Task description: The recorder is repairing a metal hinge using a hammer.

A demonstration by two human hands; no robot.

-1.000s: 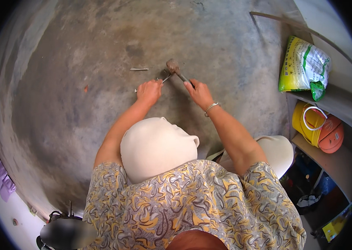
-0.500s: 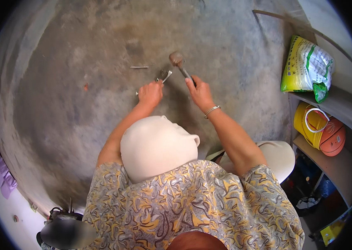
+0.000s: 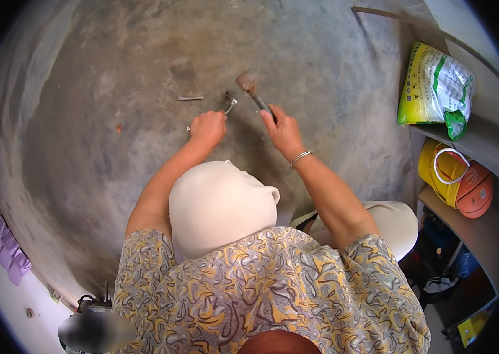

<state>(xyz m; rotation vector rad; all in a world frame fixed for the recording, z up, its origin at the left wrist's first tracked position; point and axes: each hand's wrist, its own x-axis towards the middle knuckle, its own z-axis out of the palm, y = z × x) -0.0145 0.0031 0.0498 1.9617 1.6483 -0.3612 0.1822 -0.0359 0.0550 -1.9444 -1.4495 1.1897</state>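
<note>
I find the work apparently under way, unfinished: my left hand [image 3: 208,128] has its fingers curled firmly round a metal strip [image 3: 231,107] near the floor [image 3: 113,177], my right hand [image 3: 285,134] grips a hammer [image 3: 248,82], its head clear, and a second strip [image 3: 190,98] lies loose.

Mottled grey-brown floor [image 3: 96,165]; white wall [image 3: 18,299] left; shelves [image 3: 467,235] right
</note>
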